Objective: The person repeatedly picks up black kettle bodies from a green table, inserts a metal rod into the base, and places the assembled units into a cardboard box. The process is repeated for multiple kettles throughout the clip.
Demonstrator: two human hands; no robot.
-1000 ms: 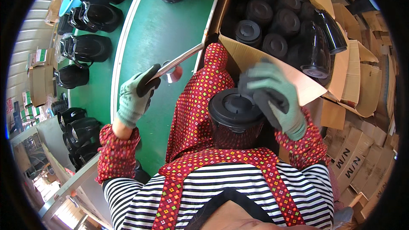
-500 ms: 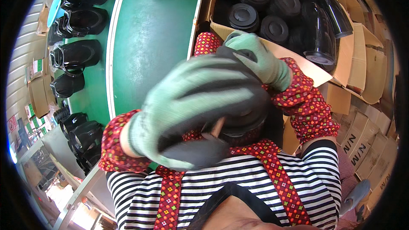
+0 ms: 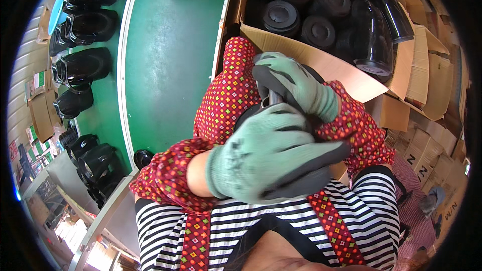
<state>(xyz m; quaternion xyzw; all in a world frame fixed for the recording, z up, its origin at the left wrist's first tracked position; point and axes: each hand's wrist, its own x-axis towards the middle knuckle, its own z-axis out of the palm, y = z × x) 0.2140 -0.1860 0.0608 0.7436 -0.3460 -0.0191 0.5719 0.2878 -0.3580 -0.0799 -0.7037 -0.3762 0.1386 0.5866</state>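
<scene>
My left hand (image 3: 271, 158), in a green glove with black coating, is curled over a mostly hidden black plastic part (image 3: 274, 98) in front of my chest. Its lower edge is slightly blurred. My right hand (image 3: 298, 85), gloved alike, is just beyond it, with bent fingers closed around the far end of the same part. Only a short glossy piece shows between the two gloves, so its full shape cannot be made out. Below lies my lap, covered by a red patterned apron (image 3: 226, 95).
A green worktable (image 3: 165, 60) stands at the left, with glossy black jug-like vessels (image 3: 88, 65) along its far left side. An open carton (image 3: 311, 57) at the upper right holds several round black parts (image 3: 281, 17). Brown cartons (image 3: 427, 158) are stacked at the right.
My left hand has moved right and turned, its fingers now folded. The round dark body seen beneath it before is now hidden. My right hand has shifted slightly lower, and more of the apron shows.
</scene>
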